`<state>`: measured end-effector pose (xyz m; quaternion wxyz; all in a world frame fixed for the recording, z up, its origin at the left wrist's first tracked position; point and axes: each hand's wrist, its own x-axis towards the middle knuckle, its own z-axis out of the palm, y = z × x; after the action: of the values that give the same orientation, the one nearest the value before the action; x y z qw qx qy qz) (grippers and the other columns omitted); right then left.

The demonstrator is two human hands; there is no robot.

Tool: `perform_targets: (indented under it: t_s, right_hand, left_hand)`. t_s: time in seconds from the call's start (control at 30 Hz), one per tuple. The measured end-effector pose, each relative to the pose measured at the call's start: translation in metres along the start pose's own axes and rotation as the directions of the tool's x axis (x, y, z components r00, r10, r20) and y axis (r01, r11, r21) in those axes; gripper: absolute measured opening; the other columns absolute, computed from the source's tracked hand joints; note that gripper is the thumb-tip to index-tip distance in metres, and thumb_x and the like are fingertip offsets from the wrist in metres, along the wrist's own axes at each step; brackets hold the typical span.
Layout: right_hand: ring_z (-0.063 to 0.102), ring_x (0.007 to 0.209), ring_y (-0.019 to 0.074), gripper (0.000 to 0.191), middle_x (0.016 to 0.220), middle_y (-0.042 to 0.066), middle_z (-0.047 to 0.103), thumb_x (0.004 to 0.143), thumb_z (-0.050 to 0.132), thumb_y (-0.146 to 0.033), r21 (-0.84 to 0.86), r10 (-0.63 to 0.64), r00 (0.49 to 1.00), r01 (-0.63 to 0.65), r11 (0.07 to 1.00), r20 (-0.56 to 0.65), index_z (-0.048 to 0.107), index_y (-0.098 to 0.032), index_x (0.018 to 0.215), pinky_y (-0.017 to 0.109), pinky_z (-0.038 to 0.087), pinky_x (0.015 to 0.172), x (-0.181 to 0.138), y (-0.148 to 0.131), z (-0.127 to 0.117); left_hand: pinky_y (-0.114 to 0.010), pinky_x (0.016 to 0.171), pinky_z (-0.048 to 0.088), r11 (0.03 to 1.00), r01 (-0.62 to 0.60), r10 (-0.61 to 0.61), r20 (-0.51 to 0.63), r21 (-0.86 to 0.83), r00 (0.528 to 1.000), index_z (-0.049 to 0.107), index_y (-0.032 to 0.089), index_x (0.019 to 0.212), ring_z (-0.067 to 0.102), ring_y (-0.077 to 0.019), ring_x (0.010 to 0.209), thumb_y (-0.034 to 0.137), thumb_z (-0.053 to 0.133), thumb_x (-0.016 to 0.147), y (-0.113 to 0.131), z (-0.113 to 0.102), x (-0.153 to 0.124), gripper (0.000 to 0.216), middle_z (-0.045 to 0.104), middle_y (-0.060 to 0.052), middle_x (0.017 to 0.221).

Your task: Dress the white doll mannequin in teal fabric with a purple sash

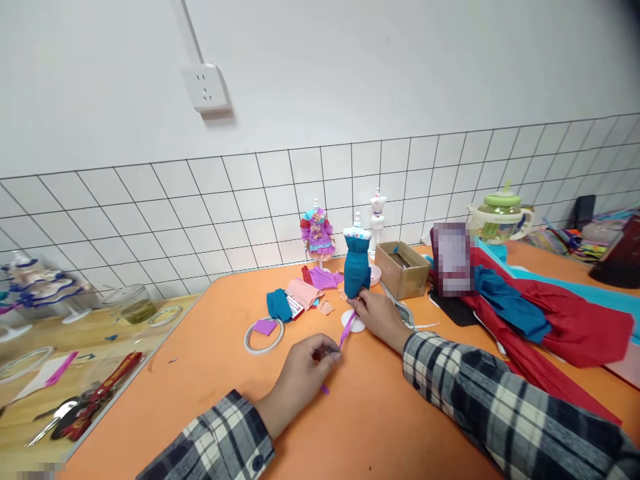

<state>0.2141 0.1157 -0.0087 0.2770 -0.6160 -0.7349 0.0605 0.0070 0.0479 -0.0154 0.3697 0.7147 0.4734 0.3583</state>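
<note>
My left hand [309, 365] is closed, with thumb and fingertips pinching the lower part of a thin purple strip [346, 330]. A short tail of the strip shows below that hand. My right hand [377, 313] has its fingers closed at the strip's upper end, right by the lower hem of a small dress form [357, 263] in a tight teal dress. Whether those fingertips also press on the dress cannot be made out. The form stands upright on a round white base [353, 321], its white top and neck bare above the teal.
Behind stand a doll form in a purple dress [319, 237], a bare white form [378, 213] and a cardboard box [403, 270]. Left lie a tape roll [264, 351] and fabric scraps [303, 293]. Right are a phone [453, 259], red cloth [575, 320] and a teapot [500, 217].
</note>
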Motion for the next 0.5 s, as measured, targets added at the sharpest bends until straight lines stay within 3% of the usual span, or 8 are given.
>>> perform_targets:
  t_s: [0.1, 0.23, 0.37, 0.5]
  right_hand:
    - [0.065, 0.081, 0.0201, 0.026, 0.089, 0.008, 0.072, 0.097, 0.047, -0.039, -0.027, 0.007, 1.0, -0.007, 1.0, -0.02, 0.065, -0.019, 0.094, 0.028, 0.03, 0.062, 0.01, 0.008, 0.003]
    - [0.064, 0.09, 0.0214, 0.026, 0.094, 0.009, 0.071, 0.097, 0.046, -0.038, -0.033, 0.019, 0.999, -0.021, 0.999, -0.038, 0.063, -0.019, 0.095, 0.027, 0.033, 0.066, 0.023, 0.02, 0.004]
    - [0.063, 0.088, 0.0205, 0.026, 0.093, 0.007, 0.071, 0.095, 0.051, -0.042, -0.015, 0.013, 1.0, -0.013, 1.0, -0.025, 0.064, -0.02, 0.094, 0.026, 0.033, 0.066, 0.025, 0.024, 0.007]
    - [0.063, 0.084, 0.0194, 0.025, 0.088, 0.006, 0.071, 0.093, 0.053, -0.041, 0.009, 0.031, 0.999, -0.031, 0.999, -0.02, 0.065, -0.019, 0.092, 0.026, 0.034, 0.064, 0.022, 0.025, 0.01]
  left_hand:
    - [-0.026, 0.062, 0.043, 0.999, 0.047, -0.047, -0.064, -0.007, 0.997, 0.064, 0.016, 0.09, 0.057, -0.0157, 0.066, 0.024, 0.058, 0.079, -0.005, -0.005, 0.004, 0.014, 0.061, 0.0, 0.07]
    - [-0.025, 0.065, 0.044, 1.0, 0.027, -0.026, 0.023, -0.015, 0.999, 0.058, 0.016, 0.116, 0.059, -0.0153, 0.07, 0.02, 0.059, 0.079, -0.004, -0.004, 0.002, 0.036, 0.064, 0.0, 0.076]
    - [-0.026, 0.066, 0.043, 0.999, -0.01, 0.004, 0.117, 0.05, 0.993, 0.063, 0.016, 0.109, 0.057, -0.0144, 0.069, 0.023, 0.061, 0.082, -0.004, 0.001, 0.0, 0.029, 0.065, -0.002, 0.079]
    - [-0.026, 0.066, 0.043, 0.999, -0.002, -0.003, 0.11, 0.039, 0.994, 0.065, 0.015, 0.104, 0.057, -0.0149, 0.07, 0.026, 0.061, 0.083, -0.007, 0.002, 0.003, 0.025, 0.065, -0.003, 0.078]
